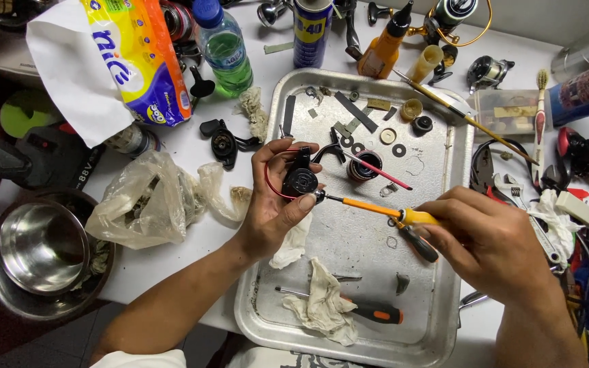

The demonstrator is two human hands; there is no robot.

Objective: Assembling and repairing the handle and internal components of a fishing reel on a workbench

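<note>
Gripping a small black reel part (299,178) with a red wire bail looping around it, the left hand (277,197) holds it above the left side of a metal tray (444,320), fingers curled closed around it and the thumb pressed near its lower edge. The right hand (489,242) is closed around the yellow handle of a small screwdriver (369,204) — its orange shaft runs left and its tip meets the reel part just under the left thumb. A second, black-handled tool (420,244) is tucked in the same hand.

On the tray lie a rag (322,300) draped over a black-and-orange screwdriver (376,312), washers and small parts near the top, and a red-rimmed spool (364,165) — just beside the reel part.
</note>
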